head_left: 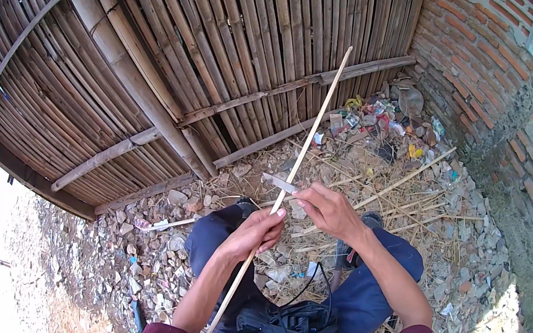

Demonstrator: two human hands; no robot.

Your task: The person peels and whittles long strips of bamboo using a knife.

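Note:
A long, pale bamboo strip (315, 125) runs slantwise in front of me, from near my lap up toward the bamboo wall. My left hand (256, 232) is closed around it below its middle. Just above that grip, a knife (278, 183) lies with its flat grey blade across the strip. My right hand (326, 209) holds the knife, its fingers wrapped around the handle, which they hide. Both hands are above the ground between my bent knees.
Several cut bamboo strips (411, 179) lie on stony ground ahead and to the right. Colourful litter (385, 119) is heaped in the far corner. A bamboo wall (232, 29) stands ahead and left, a brick wall (469, 52) to the right. A dark pouch with cables (287, 320) sits at my waist.

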